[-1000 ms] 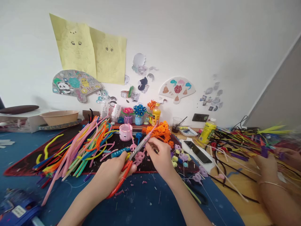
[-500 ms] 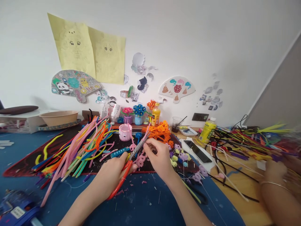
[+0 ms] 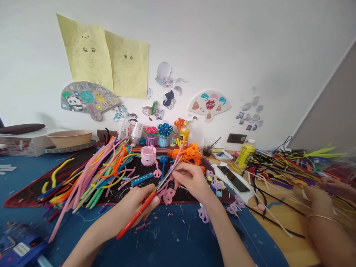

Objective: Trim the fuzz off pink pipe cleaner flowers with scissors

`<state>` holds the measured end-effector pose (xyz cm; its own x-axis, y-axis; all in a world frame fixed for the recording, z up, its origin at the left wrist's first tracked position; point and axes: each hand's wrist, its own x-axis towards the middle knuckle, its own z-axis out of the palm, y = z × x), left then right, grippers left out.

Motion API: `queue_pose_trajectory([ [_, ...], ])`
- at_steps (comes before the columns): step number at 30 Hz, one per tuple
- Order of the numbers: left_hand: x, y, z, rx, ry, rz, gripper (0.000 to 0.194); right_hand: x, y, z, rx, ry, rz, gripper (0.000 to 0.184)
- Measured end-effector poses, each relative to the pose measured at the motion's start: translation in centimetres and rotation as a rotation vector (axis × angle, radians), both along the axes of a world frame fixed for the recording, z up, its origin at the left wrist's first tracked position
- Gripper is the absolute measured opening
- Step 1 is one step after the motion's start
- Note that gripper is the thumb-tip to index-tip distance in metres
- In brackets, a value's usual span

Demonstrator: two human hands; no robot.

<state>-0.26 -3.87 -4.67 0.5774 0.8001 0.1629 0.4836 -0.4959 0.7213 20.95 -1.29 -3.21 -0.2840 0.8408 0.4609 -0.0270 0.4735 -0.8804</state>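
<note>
Orange-red-handled scissors (image 3: 137,214) are in my left hand (image 3: 135,204), their metal blades pointing up and right. The fingers of my right hand (image 3: 191,182) are pinched around a pink pipe cleaner (image 3: 179,151), right by the blade tips. Below the blades hangs a looped pink pipe-cleaner flower (image 3: 168,195), apparently on that same stem. Just left of the blades lies a blue tube (image 3: 141,180). Behind it stands a pink striped pot (image 3: 148,156) with another pink flower leaning out over its front.
Loose colourful pipe cleaners (image 3: 94,174) spread across the dark mat on the left. Orange flowers (image 3: 191,152) lie behind my right hand. A blue glue gun (image 3: 23,246) sits at front left. A phone (image 3: 233,178) and a co-worker's hands (image 3: 319,200) are on the right.
My right hand has shifted slightly right with the pink stem. The scissors' handles have swung down and left, and the blades look closer together. The flower below now shows more clearly.
</note>
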Motion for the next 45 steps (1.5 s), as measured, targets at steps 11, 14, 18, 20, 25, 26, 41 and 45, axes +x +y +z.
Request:
queue_pose_trajectory([
  [11, -0.2, -0.2, 1.0, -0.061, 0.093, -0.049, 0.029, 0.6, -0.6, 0.4, 0.039, -0.08, -0.021, 0.012],
  [14, -0.2, -0.3, 1.4, -0.062, 0.121, -0.041, 0.031, 0.5, -0.7, 0.4, 0.077, -0.107, -0.019, 0.011],
  [18, -0.3, -0.5, 1.8, -0.079, 0.176, -0.011, 0.033, 0.4, -0.8, 0.3, 0.091, -0.146, -0.004, 0.011],
  [20, -0.4, -0.4, 1.8, -0.075, 0.192, -0.001, 0.031, 0.4, -0.8, 0.2, 0.062, -0.158, 0.009, 0.013],
  [25, -0.5, 0.1, 1.0, -0.04, 0.2, -0.015, 0.022, 0.6, -0.9, 0.3, 0.033, -0.188, 0.027, 0.017],
  [26, -0.5, 0.2, 0.9, -0.014, 0.211, -0.005, 0.021, 0.6, -0.9, 0.3, 0.032, -0.191, 0.03, 0.017],
  [41, 0.6, 0.0, 1.5, 0.199, 0.482, 0.292, 0.031, -1.4, -0.5, -0.7, 0.054, -0.095, -0.129, 0.016],
  [45, 0.5, 0.1, 1.1, 0.213, 0.46, 0.286, 0.033, -1.6, -0.3, -1.0, 0.045, -0.078, -0.133, 0.015],
])
